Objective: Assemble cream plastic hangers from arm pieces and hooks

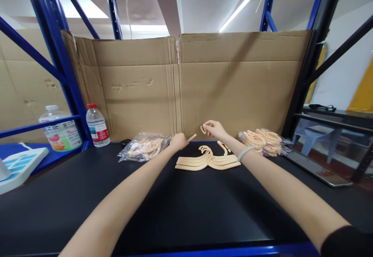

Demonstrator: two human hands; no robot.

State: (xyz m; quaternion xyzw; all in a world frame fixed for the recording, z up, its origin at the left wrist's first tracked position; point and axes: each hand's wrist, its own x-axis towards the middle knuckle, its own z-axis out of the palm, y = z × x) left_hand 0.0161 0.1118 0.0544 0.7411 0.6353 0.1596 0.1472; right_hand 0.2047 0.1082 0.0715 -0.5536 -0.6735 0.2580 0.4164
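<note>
My left hand (178, 140) is closed around a peach plastic hanger bar (192, 137) whose end sticks out to the right. My right hand (215, 128) pinches a small peach hook (203, 129) just right of that bar end, a little above the black table (175, 206). Below both hands lies a stack of assembled peach hangers (207, 161). A pale bead bracelet (244, 153) sits on my right wrist.
A clear bag of hanger bars (144, 147) lies left of my hands, a bag of peach hooks (264, 142) to the right. Two water bottles (96, 126) (60, 132) stand at far left. Cardboard sheets (186, 82) wall the back between blue rack posts (62, 66).
</note>
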